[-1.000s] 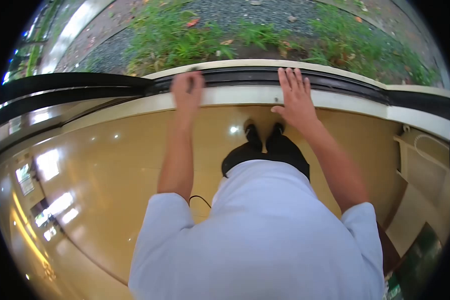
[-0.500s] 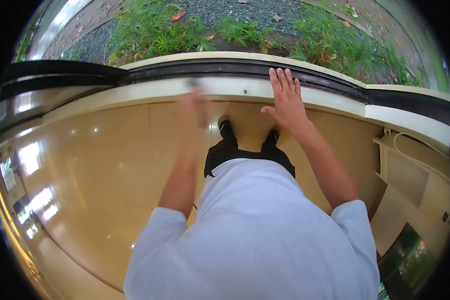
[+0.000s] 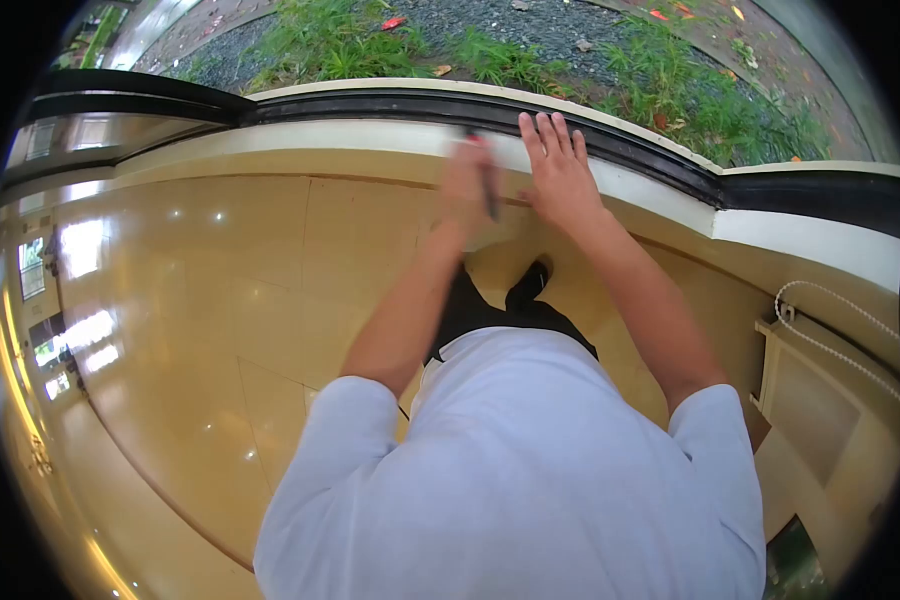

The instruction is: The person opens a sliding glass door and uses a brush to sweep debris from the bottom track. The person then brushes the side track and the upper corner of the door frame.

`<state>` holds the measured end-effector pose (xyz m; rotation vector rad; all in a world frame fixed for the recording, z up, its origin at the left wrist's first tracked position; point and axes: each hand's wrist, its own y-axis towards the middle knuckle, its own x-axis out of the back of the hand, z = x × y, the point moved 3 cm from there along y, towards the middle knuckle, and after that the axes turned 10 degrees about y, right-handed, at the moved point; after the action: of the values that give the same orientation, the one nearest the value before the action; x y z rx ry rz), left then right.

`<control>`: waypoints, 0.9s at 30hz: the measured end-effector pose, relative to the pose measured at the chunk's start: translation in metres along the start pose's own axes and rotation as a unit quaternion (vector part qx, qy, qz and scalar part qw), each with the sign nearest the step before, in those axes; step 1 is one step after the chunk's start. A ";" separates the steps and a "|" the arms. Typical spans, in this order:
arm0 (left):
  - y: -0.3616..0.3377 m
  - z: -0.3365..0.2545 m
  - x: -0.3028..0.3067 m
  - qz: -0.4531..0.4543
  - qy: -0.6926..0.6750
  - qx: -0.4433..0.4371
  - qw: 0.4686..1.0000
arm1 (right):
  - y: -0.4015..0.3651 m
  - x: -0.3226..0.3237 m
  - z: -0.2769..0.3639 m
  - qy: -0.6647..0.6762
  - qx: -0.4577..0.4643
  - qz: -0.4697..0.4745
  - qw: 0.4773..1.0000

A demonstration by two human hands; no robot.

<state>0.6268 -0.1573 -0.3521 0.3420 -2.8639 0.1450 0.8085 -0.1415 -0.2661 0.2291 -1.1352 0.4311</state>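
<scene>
My left hand (image 3: 462, 185), smeared by motion, is closed round a slim dark tool (image 3: 491, 188) with a touch of red near its upper end. Its exact kind is too blurred to make out. That hand is over the white window sill (image 3: 370, 138), just left of my other hand. Palm down, my right hand (image 3: 562, 175) rests across the sill with fingers stretched out, their tips at the black window track (image 3: 620, 140). Nothing shows in the right hand.
Beyond the track lie green plants (image 3: 660, 95) and gravel (image 3: 470, 25). A dark-framed window panel (image 3: 140, 100) stands at left. Shiny beige floor tiles (image 3: 190, 320) spread below the sill. At right hangs a white beaded blind chain (image 3: 840, 355).
My left hand has moved right along the sill with the dark tool, close to my right hand. The right hand stays flat on the sill while the view has shifted slightly.
</scene>
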 end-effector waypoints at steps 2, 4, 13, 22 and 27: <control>-0.047 -0.080 -0.037 0.099 0.141 -0.224 0.959 | -0.010 0.006 -0.018 0.000 -0.013 0.002 1.000; -0.037 -0.063 0.002 0.045 0.092 -0.105 0.989 | -0.020 0.016 -0.032 0.000 -0.042 0.014 0.999; 0.021 -0.040 0.126 -0.198 0.355 -0.143 0.902 | -0.038 0.016 -0.032 0.011 -0.001 0.005 1.000; 0.019 0.006 0.156 -0.131 0.191 -0.020 0.973 | -0.034 0.022 -0.020 0.007 0.017 0.002 1.000; -0.064 -0.066 0.062 0.035 0.138 -0.038 0.989 | -0.029 0.012 -0.020 0.002 0.011 0.014 1.000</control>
<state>0.5998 -0.2249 -0.2679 0.1880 -2.5994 0.0870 0.8423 -0.1570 -0.2618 0.2326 -1.1315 0.4690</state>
